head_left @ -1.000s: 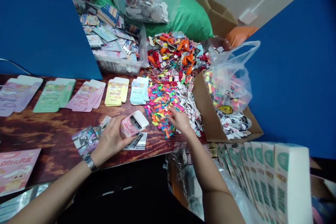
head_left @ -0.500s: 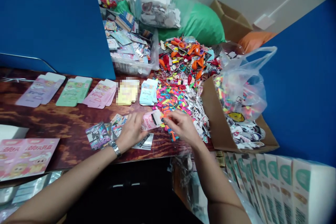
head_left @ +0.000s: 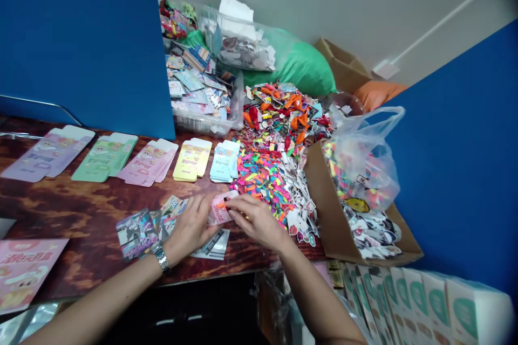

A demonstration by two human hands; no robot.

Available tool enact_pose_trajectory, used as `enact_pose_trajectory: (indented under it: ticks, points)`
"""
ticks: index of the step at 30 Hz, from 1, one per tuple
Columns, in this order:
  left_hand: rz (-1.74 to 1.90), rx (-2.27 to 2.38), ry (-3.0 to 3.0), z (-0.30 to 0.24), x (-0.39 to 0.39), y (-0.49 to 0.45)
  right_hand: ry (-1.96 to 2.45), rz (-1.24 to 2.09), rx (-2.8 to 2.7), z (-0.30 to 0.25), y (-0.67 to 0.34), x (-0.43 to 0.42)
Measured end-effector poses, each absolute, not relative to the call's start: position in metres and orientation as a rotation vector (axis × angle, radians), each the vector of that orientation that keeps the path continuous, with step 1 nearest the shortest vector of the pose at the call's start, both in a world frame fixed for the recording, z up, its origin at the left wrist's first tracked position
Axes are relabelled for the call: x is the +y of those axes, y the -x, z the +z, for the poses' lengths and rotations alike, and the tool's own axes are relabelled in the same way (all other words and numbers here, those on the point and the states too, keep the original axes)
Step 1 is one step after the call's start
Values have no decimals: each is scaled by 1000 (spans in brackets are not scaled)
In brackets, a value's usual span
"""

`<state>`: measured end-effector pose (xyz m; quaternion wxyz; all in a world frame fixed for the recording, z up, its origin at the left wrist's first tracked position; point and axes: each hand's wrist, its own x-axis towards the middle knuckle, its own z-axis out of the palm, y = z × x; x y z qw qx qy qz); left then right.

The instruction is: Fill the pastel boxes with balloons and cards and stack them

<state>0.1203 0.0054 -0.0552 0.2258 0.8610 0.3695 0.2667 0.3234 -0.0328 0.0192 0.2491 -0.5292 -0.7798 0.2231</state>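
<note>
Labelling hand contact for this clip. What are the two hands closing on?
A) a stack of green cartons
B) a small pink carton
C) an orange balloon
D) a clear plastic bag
B. The small pink carton sits between the left hand and the right hand, with the right hand's fingertips at its edge.

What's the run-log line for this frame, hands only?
left hand: grip on pink printed carton | right hand: touching carton | nearby: small neon pieces, printed cards

One left hand, one right hand, one pink carton, five flat carton stacks, one wristwatch.
</note>
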Motion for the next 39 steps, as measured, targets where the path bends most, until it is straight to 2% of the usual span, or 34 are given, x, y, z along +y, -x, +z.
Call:
enact_pose_trajectory:
  ticks: [3,7,14,27,39]
  points:
    - [760,1032,-2312,-54,7,-119,1558,523,-1999,24,-353,-2]
    - [759,1025,-2275,-51,5,-119,2184,263,-1821,13,-403,72]
    - [796,1019,-2224,-51,0,-119,2515,167,-1794,-22,-447,165]
    - [813,975,-2258,-38,3,-123,2553,219,-1918,-36,-460,179]
    - [753,933,-2194,-42,5,-130,2372,287,-1937,-4,-493,167]
